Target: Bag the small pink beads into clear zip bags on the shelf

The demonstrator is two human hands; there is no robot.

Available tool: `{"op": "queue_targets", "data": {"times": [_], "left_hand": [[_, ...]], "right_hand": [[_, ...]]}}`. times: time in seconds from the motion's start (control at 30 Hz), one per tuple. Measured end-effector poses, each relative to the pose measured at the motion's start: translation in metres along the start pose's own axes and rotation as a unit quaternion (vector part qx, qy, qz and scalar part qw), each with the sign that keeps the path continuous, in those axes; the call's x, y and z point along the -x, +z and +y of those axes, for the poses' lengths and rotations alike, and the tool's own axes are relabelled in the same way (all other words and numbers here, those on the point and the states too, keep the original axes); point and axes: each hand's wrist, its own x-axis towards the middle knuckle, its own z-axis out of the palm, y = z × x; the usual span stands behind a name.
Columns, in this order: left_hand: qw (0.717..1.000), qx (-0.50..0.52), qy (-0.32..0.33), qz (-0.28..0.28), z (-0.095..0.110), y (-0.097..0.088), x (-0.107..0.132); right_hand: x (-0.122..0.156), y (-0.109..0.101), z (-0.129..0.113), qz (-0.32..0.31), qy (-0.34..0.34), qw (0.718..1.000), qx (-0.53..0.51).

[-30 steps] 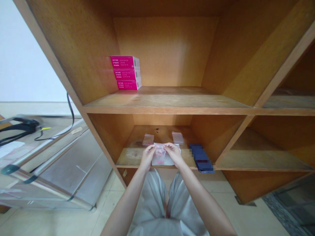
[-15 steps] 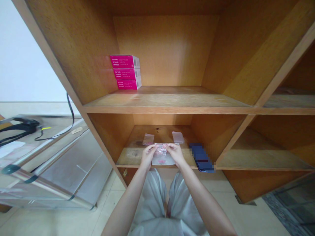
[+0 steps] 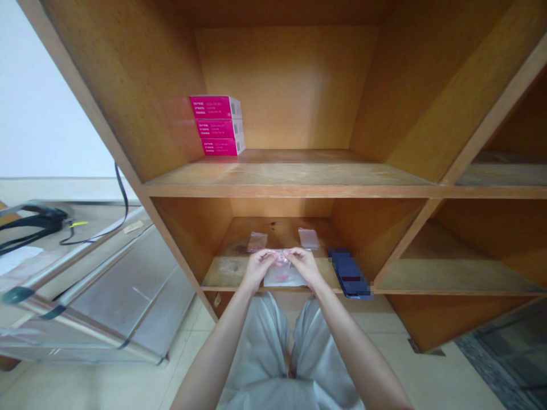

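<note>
A small clear plastic bag [image 3: 282,275] with something pink inside is held over the front of the lower wooden shelf [image 3: 222,273]. My left hand [image 3: 255,267] pinches its top left corner. My right hand [image 3: 304,266] pinches the top right corner, fingers closed. Two more small clear bags [image 3: 257,241] [image 3: 308,238] lie flat farther back on the same shelf. A dark blue flat object [image 3: 350,274] lies to the right of my right hand.
Three pink boxes [image 3: 217,125] are stacked at the left of the upper shelf [image 3: 294,176]. A shiny metal case [image 3: 106,285] with a black cable [image 3: 38,219] on top stands at the left. More shelf compartments open to the right.
Both hands have drawn slightly closer together along the bag's top edge. The bag has stayed over the shelf front.
</note>
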Motion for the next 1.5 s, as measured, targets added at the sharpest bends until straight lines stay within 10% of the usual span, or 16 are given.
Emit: {"op": "queue_targets", "data": {"times": [1.5], "left_hand": [[0.992, -0.068, -0.010, -0.110, 0.005, -0.010, -0.005]], "right_hand": [[-0.002, -0.004, 0.002, -0.031, 0.011, 0.999, 0.021]]}}
